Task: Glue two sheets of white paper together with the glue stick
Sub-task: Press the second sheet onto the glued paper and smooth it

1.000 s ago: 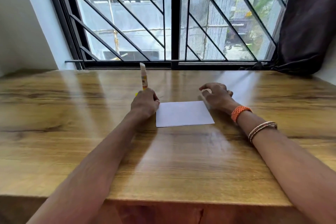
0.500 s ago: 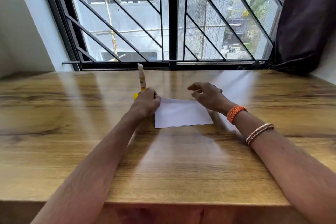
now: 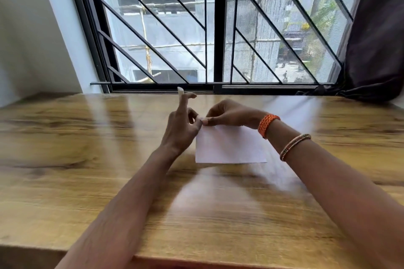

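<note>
1. White paper point(image 3: 229, 145) is lying flat on the wooden bench point(image 3: 87, 159), just in front of the window grille point(image 3: 196, 28); whether one sheet or two stacked sheets are being shown cannot be told.
2. The paper's far left corner is being pinched by the right hand point(image 3: 227, 113), its grip pressed together on the edge with thumb and fingertips.
3. The left hand point(image 3: 181, 129) is being held beside the same corner, touching or nearly touching the right fingertips; a finger is being raised, the rest loosely curled.
4. A white tip of the glue stick point(image 3: 180, 90) is being seen above the left fingers; whether it is being held or is just standing behind the hand cannot be told, since its body is being hidden.
5. Step judged: the corner is being lifted or separated so that a sheet face is being exposed for glue; no gluing is being seen yet.
6. Next move likely calls for the sheets being parted cleanly, the lower one being kept flat, and the glue stick being brought down onto the paper.
</note>
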